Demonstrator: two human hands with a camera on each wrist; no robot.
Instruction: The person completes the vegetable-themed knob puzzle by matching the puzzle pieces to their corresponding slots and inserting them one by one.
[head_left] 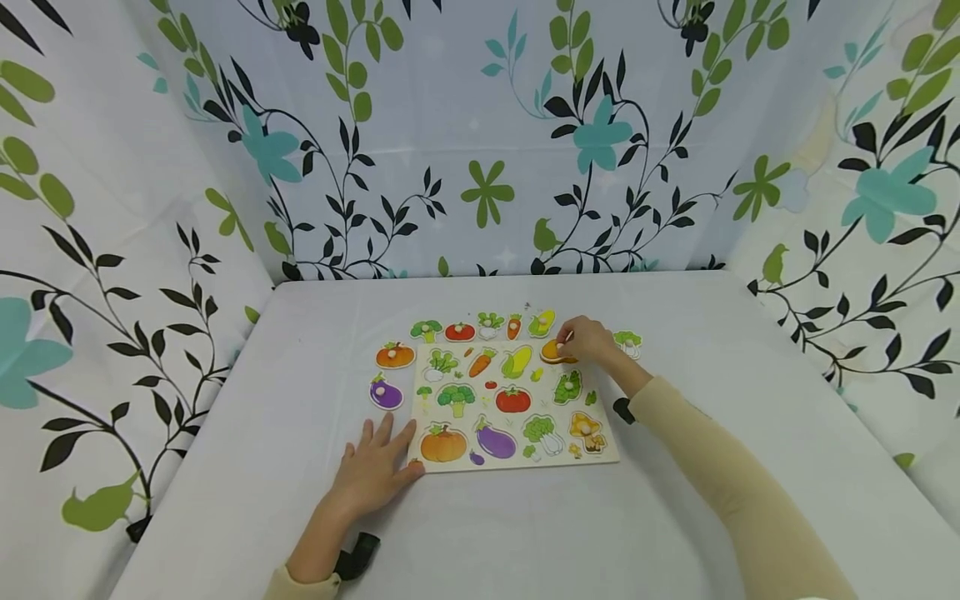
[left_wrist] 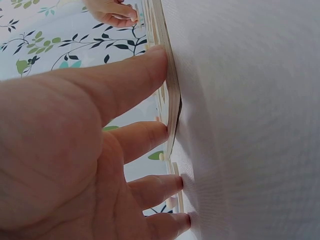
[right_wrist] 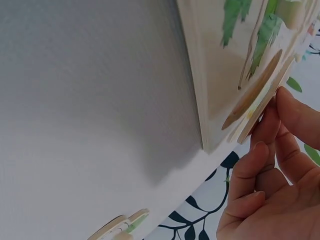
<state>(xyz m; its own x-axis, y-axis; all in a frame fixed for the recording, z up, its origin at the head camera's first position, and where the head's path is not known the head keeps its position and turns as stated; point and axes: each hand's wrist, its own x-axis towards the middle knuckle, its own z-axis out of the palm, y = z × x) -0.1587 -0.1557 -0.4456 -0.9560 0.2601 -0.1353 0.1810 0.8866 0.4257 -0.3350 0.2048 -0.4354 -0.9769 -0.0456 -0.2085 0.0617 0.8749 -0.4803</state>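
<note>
A wooden vegetable puzzle board [head_left: 465,373] lies flat on the white table. Over its top right corner, my right hand [head_left: 590,340] pinches an orange-brown puzzle piece [head_left: 553,353] between thumb and fingers. The right wrist view shows this thin piece [right_wrist: 267,102] tilted just above the board's surface; what vegetable it is I cannot tell. My left hand [head_left: 375,468] is spread at the lower left corner, thumb and index finger touching the board's edge. Near its fingertips lies an eggplant piece [head_left: 386,392], with a pumpkin piece [head_left: 395,357] above it.
Along the board's far edge lie a broccoli piece [head_left: 427,328], a tomato piece [head_left: 460,332], a carrot piece [head_left: 513,326] and a corn piece [head_left: 542,323]. A leafy green piece [head_left: 628,342] sits right of my right hand. Patterned curtains [head_left: 487,150] surround the table.
</note>
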